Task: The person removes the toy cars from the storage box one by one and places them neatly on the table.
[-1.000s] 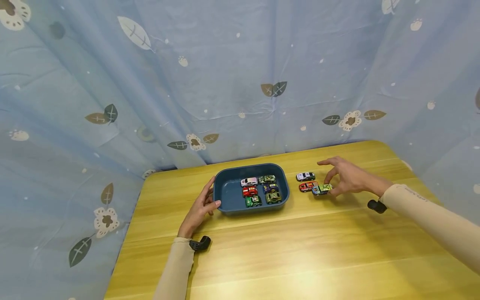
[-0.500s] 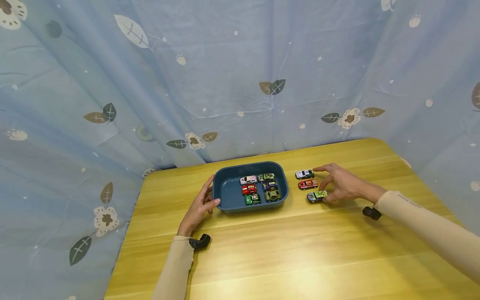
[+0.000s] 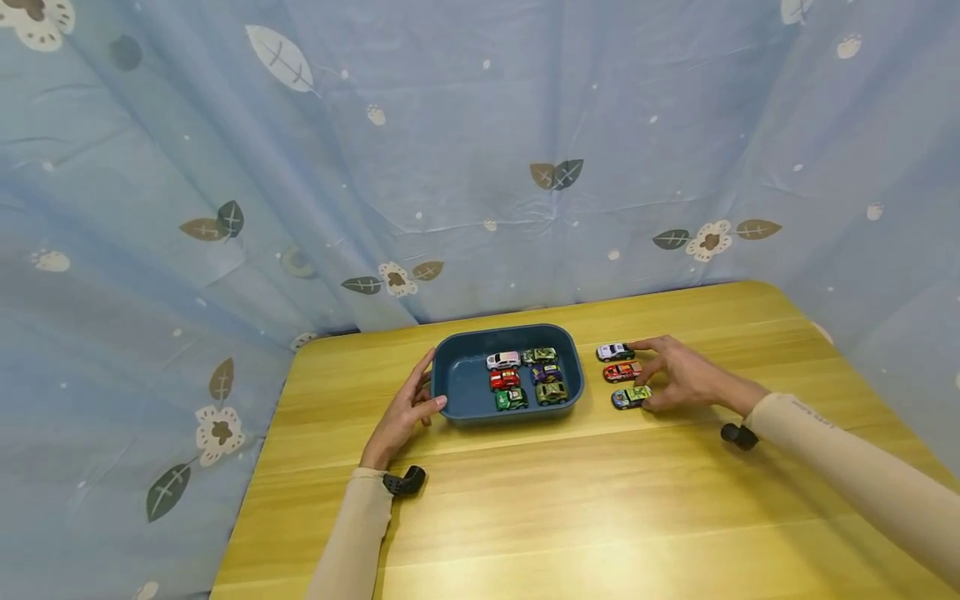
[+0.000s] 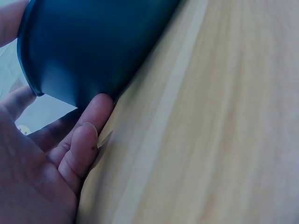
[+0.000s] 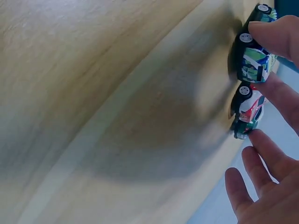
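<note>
My left hand holds the left end of a dark blue tray, its thumb at the near corner of the rim. In the left wrist view its fingers lie along the tray's outer wall, low by the table. To the right of the tray, a blue-and-green toy car sits on the wood, pinched by my right hand between thumb and a finger. Above it in the same column are a red toy car and a white toy car; an outstretched right fingertip is right at the white one.
Inside the tray stand two columns of toy cars, among them a white one, a red one, a green one and a purple one. A blue patterned curtain hangs behind the wooden table.
My right hand has moved the blue-and-green car left and nearer, from beside the red car to below it in the column. The left hand stays at the tray.
</note>
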The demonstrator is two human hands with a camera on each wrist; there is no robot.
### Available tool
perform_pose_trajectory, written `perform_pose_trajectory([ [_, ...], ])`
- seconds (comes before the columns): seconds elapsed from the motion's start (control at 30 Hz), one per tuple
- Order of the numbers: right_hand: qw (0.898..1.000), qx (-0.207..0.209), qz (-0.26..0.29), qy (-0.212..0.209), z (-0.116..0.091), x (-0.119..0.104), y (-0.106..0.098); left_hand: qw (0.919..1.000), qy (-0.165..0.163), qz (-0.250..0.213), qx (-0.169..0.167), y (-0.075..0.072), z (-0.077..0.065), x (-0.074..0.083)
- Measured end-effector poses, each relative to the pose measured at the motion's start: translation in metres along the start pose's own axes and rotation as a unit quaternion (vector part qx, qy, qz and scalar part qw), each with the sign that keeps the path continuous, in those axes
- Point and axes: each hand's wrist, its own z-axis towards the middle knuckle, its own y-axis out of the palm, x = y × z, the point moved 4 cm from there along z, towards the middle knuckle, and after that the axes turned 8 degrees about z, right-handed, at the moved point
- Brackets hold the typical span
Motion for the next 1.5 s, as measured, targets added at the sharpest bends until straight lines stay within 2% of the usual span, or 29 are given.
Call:
perform_pose_trajectory([
  [0.2, 1.000, 0.015, -0.008, -0.010, -0.001, 0.002, 0.002, 1.0000, -0.001, 0.005, 0.004, 0.000, 0.002, 0.002],
  [0.43, 1.000, 0.010, -0.018, -0.003, -0.002, 0.003, 0.000, 1.0000, -0.001, 0.003, 0.002, 0.001, 0.001, 0.002],
  [1.0, 0.999, 0.014, -0.048, -0.009, -0.001, -0.009, -0.008, 0.9999, 0.002, 0.016, 0.006, 0.000, 0.000, 0.001],
  [1.27, 0.999, 0.030, -0.012, -0.010, 0.017, -0.030, -0.018, 0.9999, 0.000, 0.016, 0.004, 0.001, -0.001, 0.002],
  [1.37, 0.999, 0.043, 0.010, -0.014, 0.033, -0.044, -0.021, 0.9999, 0.001, 0.013, 0.006, 0.001, 0.000, 0.002],
  [1.5, 0.998, 0.049, 0.002, -0.028, 0.058, -0.066, -0.020, 0.9999, 0.005, 0.013, 0.010, 0.001, 0.000, 0.001],
])
